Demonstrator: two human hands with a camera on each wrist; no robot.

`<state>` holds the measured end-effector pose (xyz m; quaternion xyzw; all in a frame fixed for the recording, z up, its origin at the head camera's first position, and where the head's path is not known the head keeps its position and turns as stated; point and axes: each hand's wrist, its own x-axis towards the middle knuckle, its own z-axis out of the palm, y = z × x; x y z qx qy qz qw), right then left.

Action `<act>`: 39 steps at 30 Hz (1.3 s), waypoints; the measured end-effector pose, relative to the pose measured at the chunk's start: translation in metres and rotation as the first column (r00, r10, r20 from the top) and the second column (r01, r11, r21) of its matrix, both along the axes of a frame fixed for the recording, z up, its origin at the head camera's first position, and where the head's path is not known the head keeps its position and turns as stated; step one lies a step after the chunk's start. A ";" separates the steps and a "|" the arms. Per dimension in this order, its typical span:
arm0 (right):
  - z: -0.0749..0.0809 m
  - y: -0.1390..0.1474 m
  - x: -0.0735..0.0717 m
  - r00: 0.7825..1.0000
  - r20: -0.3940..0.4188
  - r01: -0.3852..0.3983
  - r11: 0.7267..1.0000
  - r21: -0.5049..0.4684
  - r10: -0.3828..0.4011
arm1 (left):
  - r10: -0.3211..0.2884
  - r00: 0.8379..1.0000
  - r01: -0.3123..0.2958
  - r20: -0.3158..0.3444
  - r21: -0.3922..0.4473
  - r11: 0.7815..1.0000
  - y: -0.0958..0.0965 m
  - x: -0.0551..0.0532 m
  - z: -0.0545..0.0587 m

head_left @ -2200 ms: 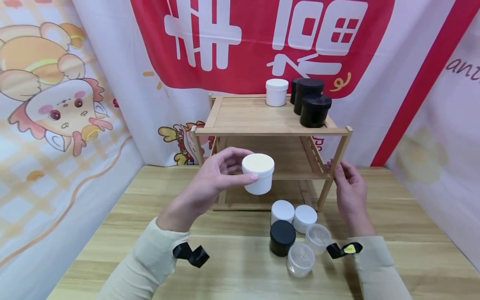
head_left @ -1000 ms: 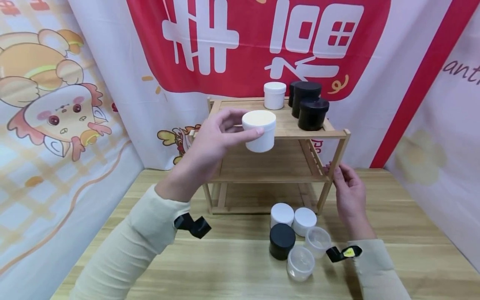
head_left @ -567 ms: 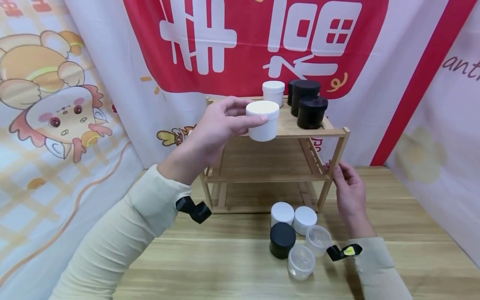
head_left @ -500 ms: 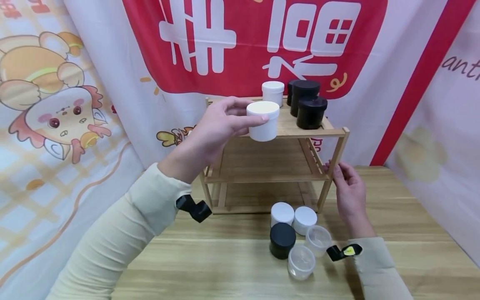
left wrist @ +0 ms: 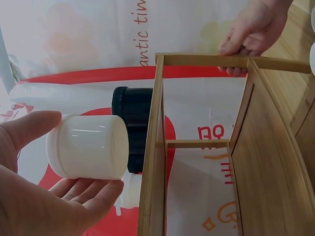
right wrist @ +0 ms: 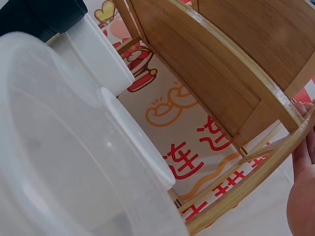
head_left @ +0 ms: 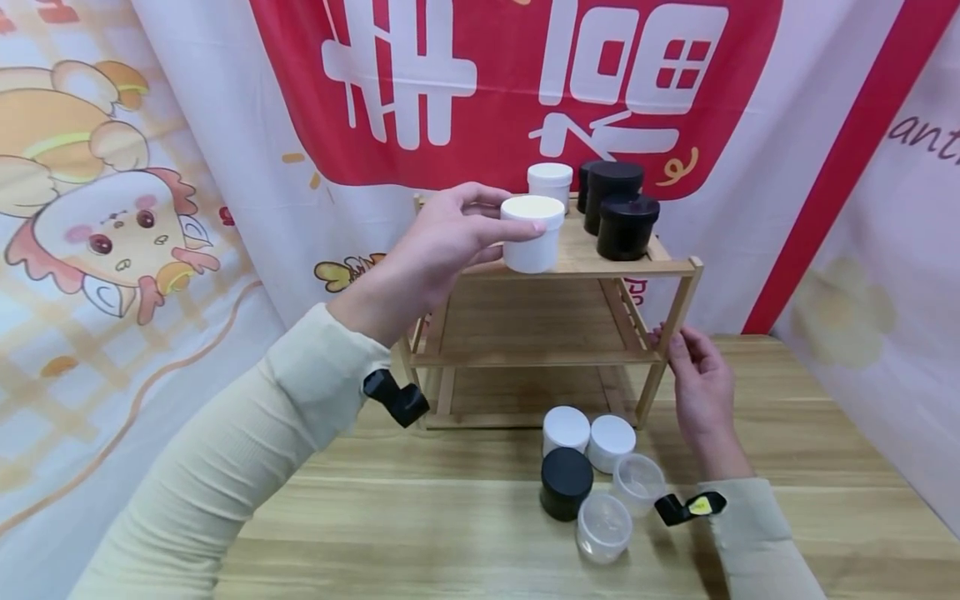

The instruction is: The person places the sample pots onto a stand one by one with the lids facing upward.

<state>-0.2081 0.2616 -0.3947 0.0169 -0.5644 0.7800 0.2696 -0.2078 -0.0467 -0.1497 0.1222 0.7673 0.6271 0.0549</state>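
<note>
My left hand [head_left: 459, 225] pinches a white lidded jar [head_left: 531, 247] between thumb and fingers, upright, at the front of the wooden shelf rack's top board [head_left: 480, 273]. In the left wrist view the jar [left wrist: 91, 145] is a small gap above that board. Behind it on the top stand another white jar [head_left: 550, 185] and several black jars [head_left: 627, 228]. Low on the right, my right hand [head_left: 703, 385] holds the rack's front post [head_left: 675, 312] at middle-shelf height; some of its fingers are hidden behind the post.
On the table [head_left: 360, 517] before the rack stand two white jars [head_left: 566, 429], a black jar [head_left: 566, 483] and two clear jars [head_left: 603, 527]. The rack has a middle shelf [head_left: 525, 321] and a bottom shelf [head_left: 525, 392]. Printed cloth [head_left: 360, 217] hangs behind.
My left hand has raised the white jar from in front of the middle shelf to the top board's level, then shifted it slightly right. The right hand stays on the post.
</note>
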 end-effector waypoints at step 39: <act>-0.002 0.006 -0.001 1.000 0.016 0.004 0.999 0.048 -0.005 | 0.136 0.989 -0.132 0.061 -0.065 0.989 0.036 -0.040 0.005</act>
